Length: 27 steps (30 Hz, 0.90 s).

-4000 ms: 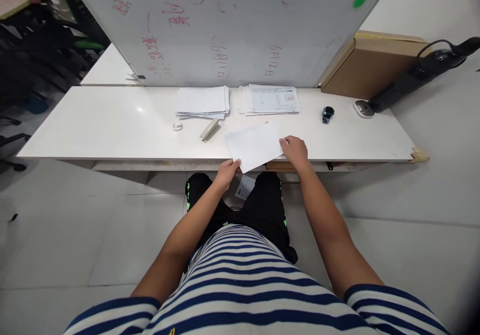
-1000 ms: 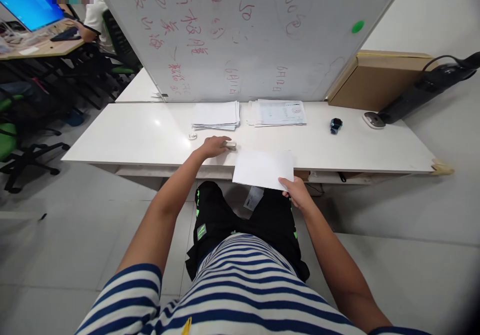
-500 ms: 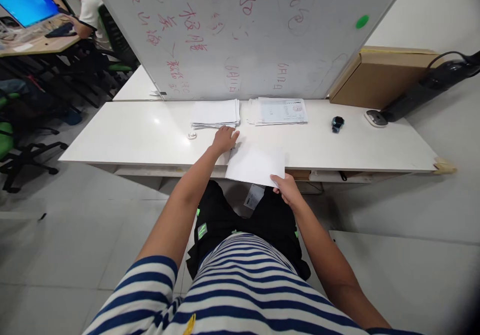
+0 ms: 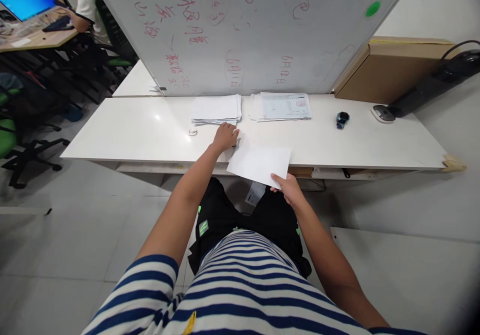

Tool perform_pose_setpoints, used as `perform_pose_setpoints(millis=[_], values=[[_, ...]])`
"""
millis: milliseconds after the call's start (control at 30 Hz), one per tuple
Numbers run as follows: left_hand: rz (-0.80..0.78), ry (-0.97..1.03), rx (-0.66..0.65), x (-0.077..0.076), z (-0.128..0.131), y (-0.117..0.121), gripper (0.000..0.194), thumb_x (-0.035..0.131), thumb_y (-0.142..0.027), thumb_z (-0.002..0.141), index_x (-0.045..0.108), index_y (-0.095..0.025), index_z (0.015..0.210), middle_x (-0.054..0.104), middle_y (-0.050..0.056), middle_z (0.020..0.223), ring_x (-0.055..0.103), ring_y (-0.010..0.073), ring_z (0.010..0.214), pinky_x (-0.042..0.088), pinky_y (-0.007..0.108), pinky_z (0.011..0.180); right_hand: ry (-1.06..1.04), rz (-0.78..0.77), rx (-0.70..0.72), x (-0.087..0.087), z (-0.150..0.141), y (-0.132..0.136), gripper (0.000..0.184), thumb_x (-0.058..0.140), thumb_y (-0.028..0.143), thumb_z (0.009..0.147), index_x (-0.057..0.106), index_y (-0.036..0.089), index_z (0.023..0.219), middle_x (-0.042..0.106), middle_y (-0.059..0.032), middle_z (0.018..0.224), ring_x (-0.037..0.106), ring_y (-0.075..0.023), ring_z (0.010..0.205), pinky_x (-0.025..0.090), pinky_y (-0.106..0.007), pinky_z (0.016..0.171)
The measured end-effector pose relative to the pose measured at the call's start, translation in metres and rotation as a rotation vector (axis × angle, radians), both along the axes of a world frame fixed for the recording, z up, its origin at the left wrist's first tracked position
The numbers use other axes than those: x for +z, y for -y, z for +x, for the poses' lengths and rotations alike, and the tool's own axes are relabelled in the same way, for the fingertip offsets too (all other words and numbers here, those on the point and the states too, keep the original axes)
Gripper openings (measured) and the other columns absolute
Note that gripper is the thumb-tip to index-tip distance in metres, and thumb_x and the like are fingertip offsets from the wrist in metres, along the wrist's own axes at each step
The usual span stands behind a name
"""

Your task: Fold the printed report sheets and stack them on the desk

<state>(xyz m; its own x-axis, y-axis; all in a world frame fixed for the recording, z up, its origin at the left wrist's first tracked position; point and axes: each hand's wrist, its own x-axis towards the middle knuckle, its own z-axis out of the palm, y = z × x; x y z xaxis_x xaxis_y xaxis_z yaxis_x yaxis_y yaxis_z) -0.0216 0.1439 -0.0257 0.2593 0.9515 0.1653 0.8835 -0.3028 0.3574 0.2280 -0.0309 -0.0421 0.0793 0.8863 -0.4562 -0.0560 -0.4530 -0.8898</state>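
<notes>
My right hand (image 4: 288,187) is closed on the lower right corner of a white sheet of paper (image 4: 258,162), with the thumb on top. The sheet slopes over the desk's front edge, and I cannot tell whether it is one sheet or several. At its upper left corner, my left hand (image 4: 226,136) rests low over the desk with curled fingers. Something small and dark shows under that hand, mostly hidden. Just behind it lies a stack of white papers (image 4: 216,109). To the right of that stack is a pile of printed forms (image 4: 283,107).
A small white object (image 4: 192,132) lies left of my left hand on the white desk (image 4: 131,135). Farther right are a watch (image 4: 342,119), a computer mouse (image 4: 383,114), a cardboard box (image 4: 390,72) and a black cylinder (image 4: 427,87). A whiteboard (image 4: 262,35) stands behind. Another person sits far left.
The view has shifted slightly. The paper's right side has swung a little to the right with my right hand. My left hand stays at the paper's upper left corner.
</notes>
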Motion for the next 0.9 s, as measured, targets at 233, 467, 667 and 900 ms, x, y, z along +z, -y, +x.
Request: perform_pose_setpoints(millis=[233, 467, 667, 900], values=[[-0.012, -0.006, 0.018, 0.0046, 0.0014, 0.0027, 0.045, 0.029, -0.036, 0.093, 0.059, -0.01, 0.116, 0.058, 0.014, 0.122, 0.04, 0.0273, 0.122, 0.026, 0.04, 0.109, -0.002, -0.003, -0.003, -0.0046, 0.0006, 0.0015, 0.022, 0.071, 0.031, 0.072, 0.061, 0.013, 0.08, 0.063, -0.0033, 0.058, 0.056, -0.0138, 0.043, 0.044, -0.025, 0.037], [-0.007, -0.027, 0.035, 0.0039, 0.0027, 0.0032, 0.042, 0.028, -0.035, 0.094, 0.059, -0.014, 0.113, 0.06, 0.011, 0.12, 0.042, 0.0255, 0.122, 0.028, 0.04, 0.109, -0.024, -0.006, -0.005, -0.0023, -0.0028, 0.0027, 0.019, 0.069, 0.027, 0.074, 0.061, 0.012, 0.082, 0.064, -0.0028, 0.06, 0.056, -0.0124, 0.041, 0.042, -0.022, 0.036], [0.004, -0.043, 0.037, 0.0026, 0.0038, 0.0033, 0.041, 0.029, -0.033, 0.094, 0.06, -0.014, 0.112, 0.06, 0.011, 0.119, 0.042, 0.0255, 0.122, 0.028, 0.041, 0.109, -0.028, -0.007, -0.004, -0.0026, -0.0038, 0.0038, 0.019, 0.069, 0.028, 0.073, 0.061, 0.013, 0.081, 0.063, -0.0021, 0.057, 0.055, -0.0125, 0.041, 0.041, -0.022, 0.035], [-0.003, -0.054, 0.068, 0.0033, 0.0059, 0.0055, 0.041, 0.03, -0.035, 0.094, 0.061, -0.016, 0.113, 0.059, 0.011, 0.12, 0.043, 0.0261, 0.123, 0.029, 0.043, 0.107, -0.021, -0.022, 0.013, -0.0023, -0.004, 0.0018, 0.021, 0.071, 0.029, 0.072, 0.06, 0.013, 0.08, 0.063, -0.0018, 0.057, 0.054, -0.0123, 0.04, 0.041, -0.022, 0.034]])
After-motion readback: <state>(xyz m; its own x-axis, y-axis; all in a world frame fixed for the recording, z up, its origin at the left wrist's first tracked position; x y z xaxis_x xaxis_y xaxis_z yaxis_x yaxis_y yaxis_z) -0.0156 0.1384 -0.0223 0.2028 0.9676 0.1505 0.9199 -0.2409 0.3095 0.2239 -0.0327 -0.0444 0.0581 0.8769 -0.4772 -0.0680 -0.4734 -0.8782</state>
